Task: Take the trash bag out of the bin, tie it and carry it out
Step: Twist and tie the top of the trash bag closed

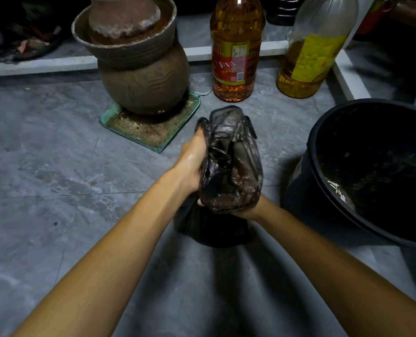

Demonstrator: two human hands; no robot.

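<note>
A dark, half-transparent trash bag [229, 171] stands on the grey floor in front of me, outside the bin. Its loose upper part is pulled up and bunched between both hands. My left hand [193, 161] grips the bag's left side with fingers closed on the plastic. My right hand [246, 210] is mostly hidden under and behind the film; only the wrist and part of the palm show, and it holds the bag's lower right side. The black round bin [323, 147] stands to the right, with no bag inside and some debris stuck to its wall.
A brown clay jar [143, 76] with a bowl-shaped lid sits on a green-edged tile at the back left. Two oil bottles [236, 52] [311, 49] stand behind the bag. A white ledge [36, 64] runs along the back, and a grey tiled floor spreads to the left.
</note>
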